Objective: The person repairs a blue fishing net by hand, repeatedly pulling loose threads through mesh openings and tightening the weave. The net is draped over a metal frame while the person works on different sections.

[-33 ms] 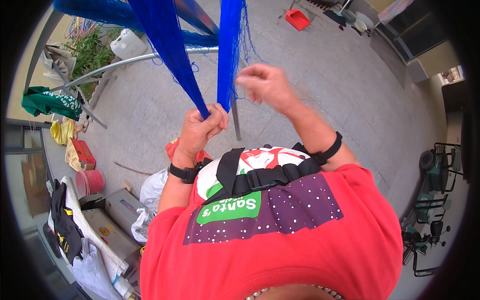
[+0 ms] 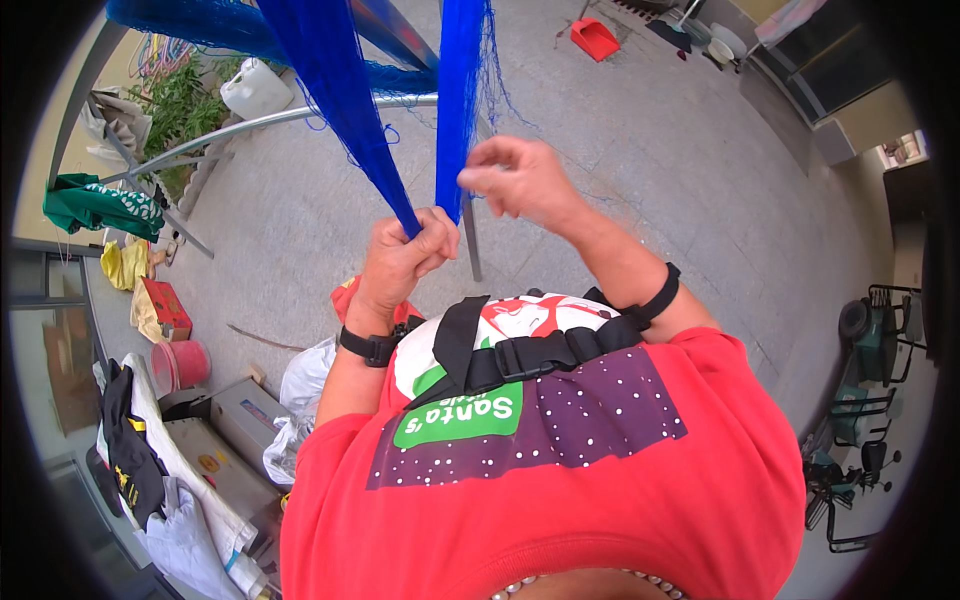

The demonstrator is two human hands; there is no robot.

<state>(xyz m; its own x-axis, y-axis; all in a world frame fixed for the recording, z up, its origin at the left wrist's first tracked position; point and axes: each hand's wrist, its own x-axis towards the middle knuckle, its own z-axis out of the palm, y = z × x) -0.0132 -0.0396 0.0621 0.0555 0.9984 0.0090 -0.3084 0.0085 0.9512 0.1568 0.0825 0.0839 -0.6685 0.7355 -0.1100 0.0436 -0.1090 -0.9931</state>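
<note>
Two long gathered lengths of bright blue netting (image 2: 458,110) run down from the top of the view and meet at my left hand (image 2: 412,252). That hand is closed in a fist around their lower ends. Loose fine mesh and stray threads hang along the right-hand length. Beside this edge is my right hand (image 2: 525,185), thumb and forefinger drawn together against the netting. Whatever lies between those fingertips is too fine to make out. More netting, bunched and darker blue (image 2: 205,28), lies over a grey metal frame (image 2: 265,121) behind.
Left of the frame are a white plastic jug (image 2: 256,90), a green cloth (image 2: 100,207) and a pink bucket (image 2: 180,364). Boxes and clothes lie lower left. A red dustpan (image 2: 595,39) rests on the paving at the far side; a dark scooter (image 2: 850,450) stands at right.
My right hand has shifted slightly left and down, closer to the netting's edge. My left hand keeps its grip in almost the same place.
</note>
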